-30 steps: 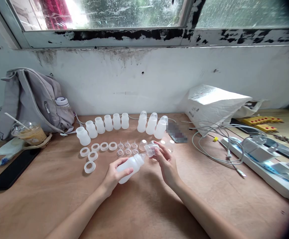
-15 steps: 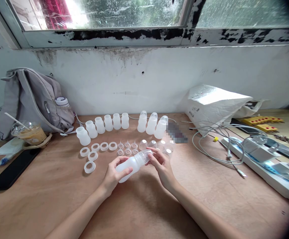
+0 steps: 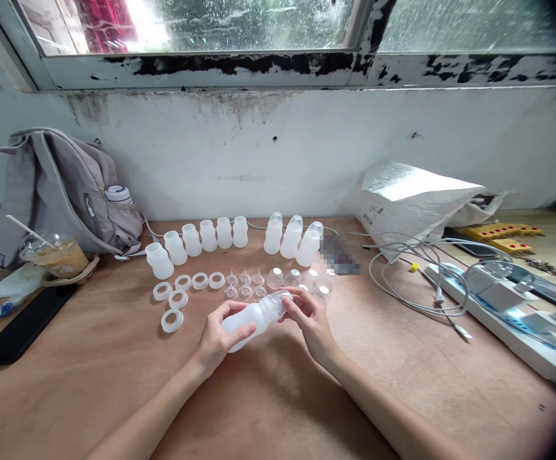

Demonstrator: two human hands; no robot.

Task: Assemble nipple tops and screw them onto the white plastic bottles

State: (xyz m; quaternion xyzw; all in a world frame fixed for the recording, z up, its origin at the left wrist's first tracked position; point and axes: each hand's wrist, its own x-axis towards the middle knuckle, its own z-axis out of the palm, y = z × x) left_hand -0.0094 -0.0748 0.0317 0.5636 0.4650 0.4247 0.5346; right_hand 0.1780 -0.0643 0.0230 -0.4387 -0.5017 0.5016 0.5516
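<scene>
A frosted baby bottle point(image 3: 245, 324) lies tilted in my left hand point(image 3: 218, 335), whose fingers and thumb wrap its body. On the bottle's upper end sits a clear dome cap point(image 3: 277, 305), and my right hand point(image 3: 309, 319) pinches that cap with thumb and fingers. Just beyond my hands are several clear nipples point(image 3: 244, 280), and several loose clear caps point(image 3: 292, 277) partly hidden by my right hand. White collar rings point(image 3: 171, 321) lie to the left. Behind them stand several open bottles point(image 3: 192, 240) in a curved row, and three capped bottles point(image 3: 291, 237) at the right.
On the left are a grey backpack point(image 3: 57, 185), an iced drink cup point(image 3: 62, 259) and a black phone point(image 3: 23, 326). To the right lie a white bag point(image 3: 402, 204), loose cables point(image 3: 388, 281) and a power strip point(image 3: 498, 319) with chargers. A wall and window stand behind the table.
Almost nothing differs. Both hands keep their hold on the bottle and cap, with only a slight shift of the right fingers; the whole view has moved a little.
</scene>
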